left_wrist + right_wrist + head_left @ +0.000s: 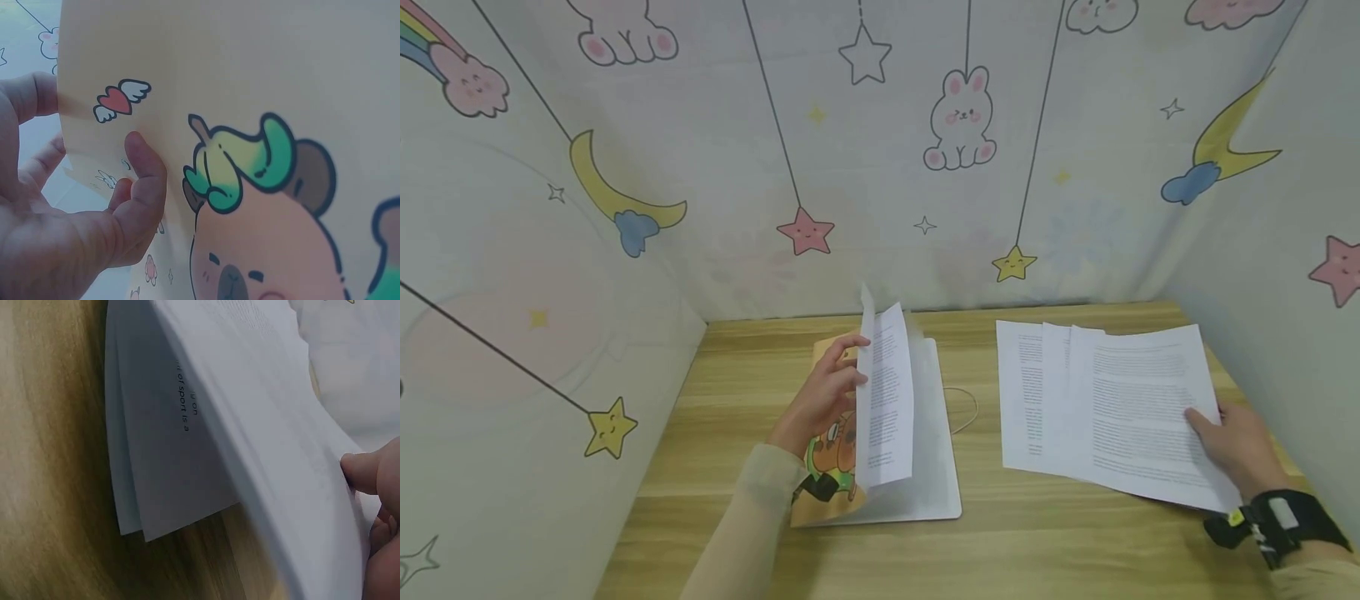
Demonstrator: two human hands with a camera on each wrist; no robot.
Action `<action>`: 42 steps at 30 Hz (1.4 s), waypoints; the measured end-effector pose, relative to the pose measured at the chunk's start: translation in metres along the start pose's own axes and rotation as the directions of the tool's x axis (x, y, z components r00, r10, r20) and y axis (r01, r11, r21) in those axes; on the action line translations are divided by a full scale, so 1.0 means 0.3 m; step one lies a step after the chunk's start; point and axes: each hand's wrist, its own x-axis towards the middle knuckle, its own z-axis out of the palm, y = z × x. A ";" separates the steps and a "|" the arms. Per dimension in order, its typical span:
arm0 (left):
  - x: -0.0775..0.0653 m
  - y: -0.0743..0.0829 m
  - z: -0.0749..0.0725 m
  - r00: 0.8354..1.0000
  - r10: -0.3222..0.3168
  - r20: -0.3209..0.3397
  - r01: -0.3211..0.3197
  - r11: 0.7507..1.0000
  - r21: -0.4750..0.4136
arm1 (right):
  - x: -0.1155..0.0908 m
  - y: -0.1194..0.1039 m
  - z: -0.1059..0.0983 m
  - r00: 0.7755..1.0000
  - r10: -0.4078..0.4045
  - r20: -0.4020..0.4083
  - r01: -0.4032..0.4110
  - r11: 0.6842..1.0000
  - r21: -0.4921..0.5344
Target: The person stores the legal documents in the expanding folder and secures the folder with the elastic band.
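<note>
In the head view, a file folder (951, 492) with a cartoon cover lies partly open at the middle of the table. Printed pages (891, 392) stand up inside it. My left hand (820, 400) pinches the raised edge of the orange cover (250, 62), some fingers in front of it and others passing behind. A cartoon animal with a leafy hat is printed on that cover. To the right, my right hand (1240, 446) grips several loose printed sheets (1142, 400) by their right edge, thumb on top. The right wrist view shows these sheets (262, 425) bowed and fanned apart.
Beneath everything is a wood-grain table (730, 400). A thin elastic loop (976, 408) sticks out from the folder's right side. Cartoon-printed cloth walls (895, 208) rise at the table's back and both sides.
</note>
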 end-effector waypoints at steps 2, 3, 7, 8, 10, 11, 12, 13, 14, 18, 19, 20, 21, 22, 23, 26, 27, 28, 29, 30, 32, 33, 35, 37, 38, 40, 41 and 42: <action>0.000 -0.002 0.000 1.000 0.003 0.001 -0.003 1.000 0.008 | -0.004 -0.005 0.000 1.000 -0.018 0.015 0.017 1.000 0.018; 0.001 -0.003 0.000 1.000 0.003 0.002 -0.003 1.000 0.011 | -0.005 -0.007 0.000 0.999 -0.024 0.024 0.023 0.999 0.026; 0.002 -0.004 -0.001 1.000 0.005 0.005 -0.005 1.000 0.019 | -0.009 -0.012 -0.001 0.998 -0.044 0.040 0.043 0.999 0.026; 0.002 -0.004 -0.001 1.000 0.005 0.004 -0.005 1.000 0.019 | -0.009 -0.013 -0.001 0.998 -0.040 0.042 0.038 0.999 0.031; 0.002 -0.004 -0.001 1.000 0.005 0.003 -0.005 1.000 0.015 | -0.011 -0.015 0.000 0.998 -0.039 0.043 0.037 0.998 0.046; 0.002 -0.004 -0.001 1.000 0.005 0.002 -0.005 1.000 0.014 | -0.013 -0.016 -0.001 0.998 -0.037 0.045 0.034 0.998 0.060; 0.002 -0.004 -0.001 1.000 0.005 0.002 -0.005 1.000 0.012 | -0.015 -0.017 -0.001 0.998 -0.041 0.045 0.038 0.997 0.071; 0.003 -0.004 -0.001 1.000 0.005 0.001 -0.005 1.000 0.012 | -0.017 -0.017 -0.001 0.998 -0.044 0.046 0.040 0.996 0.082; 0.003 -0.004 -0.002 1.000 0.006 0.002 -0.006 1.000 0.014 | -0.018 -0.018 -0.001 0.998 -0.049 0.046 0.045 0.995 0.093; 0.006 -0.004 -0.002 1.000 0.002 0.004 -0.002 1.000 0.015 | -0.023 -0.021 -0.002 0.997 -0.055 0.056 0.048 0.991 0.121; 0.006 -0.004 -0.002 1.000 0.001 0.004 -0.001 1.000 0.014 | -0.025 -0.024 -0.002 0.997 -0.057 0.057 0.049 0.991 0.125; 0.006 -0.004 -0.001 1.000 0.002 0.005 -0.002 1.000 0.013 | -0.027 -0.027 -0.001 0.997 -0.061 0.054 0.054 0.990 0.129; 0.006 -0.004 -0.001 1.000 0.001 0.005 -0.001 1.000 0.011 | -0.029 -0.031 -0.001 0.996 -0.065 0.054 0.058 0.990 0.131; 0.006 -0.004 0.000 1.000 0.000 0.005 0.000 1.000 0.008 | -0.031 -0.035 0.001 0.996 -0.076 0.050 0.069 0.989 0.132; 0.006 -0.004 0.001 1.000 -0.001 0.004 0.001 1.000 0.007 | -0.033 -0.040 0.003 0.995 -0.088 0.042 0.082 0.988 0.130; 0.005 -0.003 0.002 1.000 -0.002 0.000 0.002 1.000 0.004 | -0.037 -0.060 0.011 0.994 -0.109 0.023 0.105 0.986 0.133; 0.005 -0.002 0.003 1.000 -0.002 -0.002 0.002 1.000 0.002 | -0.038 -0.068 0.014 0.993 -0.113 0.018 0.110 0.985 0.134; 0.004 -0.003 0.003 1.000 -0.002 -0.003 0.002 1.000 0.002 | -0.039 -0.075 0.017 0.993 -0.115 0.011 0.113 0.985 0.133; 0.004 -0.003 0.004 1.000 -0.001 -0.003 0.001 1.000 0.002 | -0.040 -0.082 0.020 0.993 -0.114 0.008 0.112 0.984 0.138; 0.004 -0.004 0.004 1.000 0.000 -0.004 0.000 1.000 0.002 | -0.041 -0.089 0.023 0.993 -0.115 0.007 0.113 0.983 0.143; 0.004 -0.002 0.003 1.000 0.001 -0.004 -0.001 1.000 0.005 | -0.044 -0.103 0.028 0.993 -0.122 0.003 0.120 0.982 0.147; 0.003 -0.002 0.003 1.000 0.001 -0.004 -0.001 1.000 0.006 | -0.046 -0.110 0.031 0.991 -0.131 0.002 0.129 0.981 0.142; 0.003 -0.001 0.003 1.000 -0.001 -0.005 0.001 1.000 0.010 | -0.051 -0.123 0.035 0.989 -0.147 0.007 0.144 0.980 0.140; 0.002 -0.001 0.002 1.000 -0.001 -0.006 0.001 1.000 0.012 | -0.057 -0.138 0.039 0.986 -0.166 0.011 0.163 0.978 0.134; 0.001 -0.001 0.002 1.000 -0.001 -0.006 0.001 1.000 0.013 | -0.059 -0.145 0.041 0.985 -0.171 0.015 0.168 0.977 0.134; 0.001 -0.001 0.002 1.000 0.000 -0.005 0.000 1.000 0.009 | -0.065 -0.161 0.046 0.983 -0.181 0.024 0.175 0.974 0.146; 0.001 -0.001 0.002 1.000 0.001 -0.005 -0.001 1.000 0.007 | -0.068 -0.169 0.048 0.982 -0.187 0.025 0.181 0.972 0.152; 0.001 -0.001 0.002 1.000 0.002 -0.004 -0.002 1.000 0.006 | -0.071 -0.178 0.051 0.981 -0.194 0.026 0.188 0.970 0.157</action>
